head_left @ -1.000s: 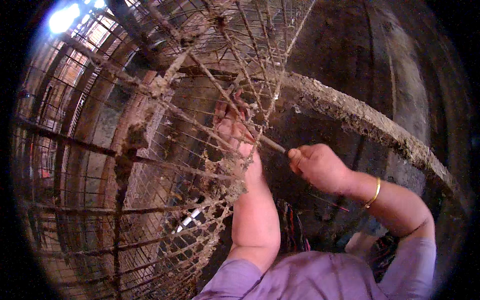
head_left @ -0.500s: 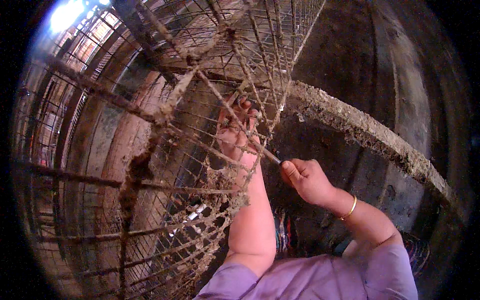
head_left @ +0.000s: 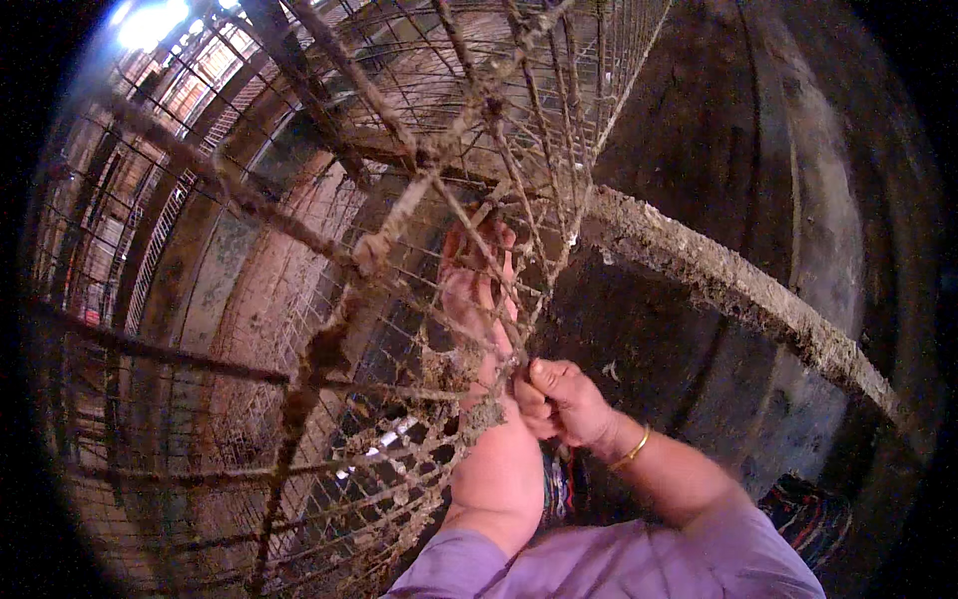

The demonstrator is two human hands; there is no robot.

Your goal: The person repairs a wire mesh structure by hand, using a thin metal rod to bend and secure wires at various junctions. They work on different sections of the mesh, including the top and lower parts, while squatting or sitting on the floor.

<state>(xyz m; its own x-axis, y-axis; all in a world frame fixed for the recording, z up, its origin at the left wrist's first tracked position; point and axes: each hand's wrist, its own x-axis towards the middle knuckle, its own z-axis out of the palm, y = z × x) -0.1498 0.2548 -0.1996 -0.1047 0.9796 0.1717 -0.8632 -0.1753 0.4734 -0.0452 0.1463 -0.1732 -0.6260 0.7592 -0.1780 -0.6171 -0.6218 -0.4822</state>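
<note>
My left arm reaches up behind a dirty wire mesh cage (head_left: pixel 389 285). Behind its wires, my left hand (head_left: pixel 477 275) is curled with the fingers upward near a caked crossbar; what lies in its fingers is hidden. My right hand (head_left: pixel 561 399) is closed at the mesh's right edge, close to my left forearm. From its thumb and forefinger a thin rod (head_left: pixel 515 341) runs up toward the left hand, most of it masked by wires. Clumps of dusty debris (head_left: pixel 454 374) cling to the mesh beside my left forearm.
A long beam (head_left: pixel 738 265) thick with crusted dirt slopes down to the right. Dark bars (head_left: pixel 170 354) and more wire mesh fill the left side. A small white object (head_left: pixel 391 439) shows through the lower mesh. Bright light (head_left: pixel 150 25) enters at the upper left.
My right hand has moved down and left, closer to my left forearm. The rod's shiny end, visible before at its thumb, no longer shows. The cage appears shifted slightly rightward; my left hand stays behind the mesh.
</note>
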